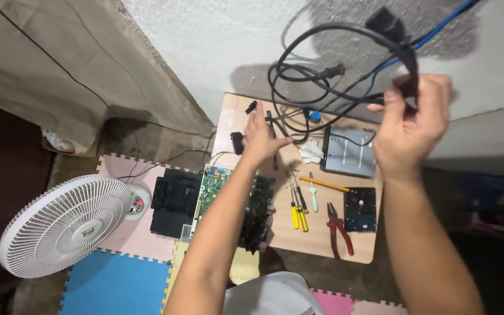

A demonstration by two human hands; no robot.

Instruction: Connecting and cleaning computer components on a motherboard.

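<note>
My right hand [409, 122] is raised and grips a bundle of looped black power cable [333, 70], whose plug end [385, 23] sticks up above the fingers. My left hand [262, 139] reaches lower over the small wooden table [290, 233], fingers on part of the same black cable [275, 119] near two small black connectors [251, 107]. A blue cable [444, 22] runs up the wall behind the loops.
On the table lie a green circuit board [212, 186], a grey metal drive [350, 153], a black hard drive [360, 209], red pliers [339, 230], yellow-handled screwdrivers [297, 214] and a pencil [325, 184]. A white fan [65, 224] and a black box [175, 201] sit on foam floor mats [115, 283].
</note>
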